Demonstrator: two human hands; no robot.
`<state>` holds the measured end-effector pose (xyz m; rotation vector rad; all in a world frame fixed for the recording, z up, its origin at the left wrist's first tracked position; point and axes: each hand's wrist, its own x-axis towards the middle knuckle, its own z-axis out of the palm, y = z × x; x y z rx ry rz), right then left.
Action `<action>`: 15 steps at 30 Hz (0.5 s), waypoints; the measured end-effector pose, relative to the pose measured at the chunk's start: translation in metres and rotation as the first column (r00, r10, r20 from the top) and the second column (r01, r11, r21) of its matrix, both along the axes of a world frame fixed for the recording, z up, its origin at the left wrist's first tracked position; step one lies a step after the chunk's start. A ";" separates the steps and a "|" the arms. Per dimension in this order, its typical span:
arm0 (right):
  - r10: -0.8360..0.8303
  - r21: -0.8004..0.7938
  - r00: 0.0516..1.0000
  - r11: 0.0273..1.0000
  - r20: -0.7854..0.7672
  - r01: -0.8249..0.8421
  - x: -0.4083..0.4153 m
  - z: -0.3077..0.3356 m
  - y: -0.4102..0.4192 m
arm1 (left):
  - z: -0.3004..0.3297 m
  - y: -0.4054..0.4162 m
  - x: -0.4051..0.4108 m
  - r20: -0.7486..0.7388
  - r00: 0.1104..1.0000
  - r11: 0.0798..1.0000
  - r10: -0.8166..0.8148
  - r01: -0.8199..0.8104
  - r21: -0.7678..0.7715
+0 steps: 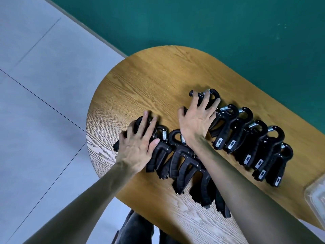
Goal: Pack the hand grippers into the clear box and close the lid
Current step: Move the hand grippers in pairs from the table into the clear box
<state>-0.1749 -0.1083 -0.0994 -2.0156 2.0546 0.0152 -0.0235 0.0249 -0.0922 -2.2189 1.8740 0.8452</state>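
Wooden table (149, 81), black hand grippers (228, 138) in a row, left hand (139, 147) and right hand (197, 120) spread flat on them

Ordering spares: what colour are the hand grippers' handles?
Black, on all the hand grippers; head view shows them best.

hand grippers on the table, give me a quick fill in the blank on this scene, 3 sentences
1. The black hand grippers lie in a row on a ____ table.
2. The left hand and right hand both rest on ____.
3. The clear box shows at the ____ edge of the view.

Missing words: wooden; hand grippers; right
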 end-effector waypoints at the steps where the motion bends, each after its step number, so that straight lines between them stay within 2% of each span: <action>1: 0.010 0.008 1.000 1.000 -0.003 -0.010 0.001 0.000 -0.002 | 0.000 -0.001 0.001 0.014 1.000 1.000 -0.014 0.014 0.001; 5: 0.116 0.024 0.993 0.993 -0.002 -0.116 -0.002 -0.001 -0.002 | 0.003 -0.002 -0.002 0.050 0.999 1.000 -0.023 0.022 0.014; 10: 0.216 0.048 0.974 0.974 0.064 -0.219 -0.005 -0.001 0.001 | 0.005 -0.003 -0.012 0.052 0.991 0.992 0.125 -0.126 0.025; 15: 0.182 0.082 0.982 0.979 0.053 -0.186 -0.003 -0.001 0.000 | 0.002 -0.002 -0.012 0.055 0.990 0.991 0.132 -0.134 0.020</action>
